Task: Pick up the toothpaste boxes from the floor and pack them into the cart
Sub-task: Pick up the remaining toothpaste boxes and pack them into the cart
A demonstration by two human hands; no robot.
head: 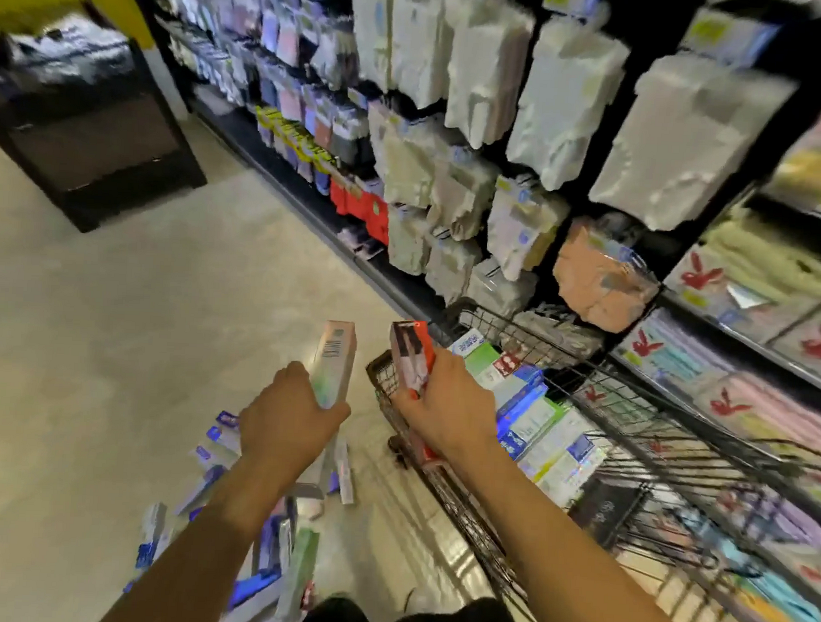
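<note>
Clenching the left grip (289, 418) round the lower end of a pale white-and-green cardboard toothpaste box (334, 364), thumb pressing on its right side, holding it upright with the barcode face showing. Clasping in the right grip (446, 403) a red-and-white cardboard toothpaste box (411, 353), fingers curling round its lower part, holding it upright too, right at the left rim of the black wire shopping cart (473, 523). Carrying the two boxes side by side, near each other but not touching, both well up off the pale beige floor (112, 342).

Looking down into the cart at a row of white, green and blue toothpaste boxes (536, 412), lying packed close against one another along its left wall, just right of the right grip.

Looking down, near and left of the cart, under the left forearm, at a loose heap of white, blue and green toothpaste boxes (264, 531), lying scattered on the floor and overlapping at many angles, too blurred for counting.

Facing, beyond the cart and along the right, a tall black shop rack (283, 166) carrying hanging white and grey plastic-wrapped packets (482, 76). Passing, farther right, shelves of folded pastel towels (772, 277). Glimpsing at far left a dark low cabinet (89, 151), and at the near edge, between the forearms, dark clothing (411, 620).
</note>
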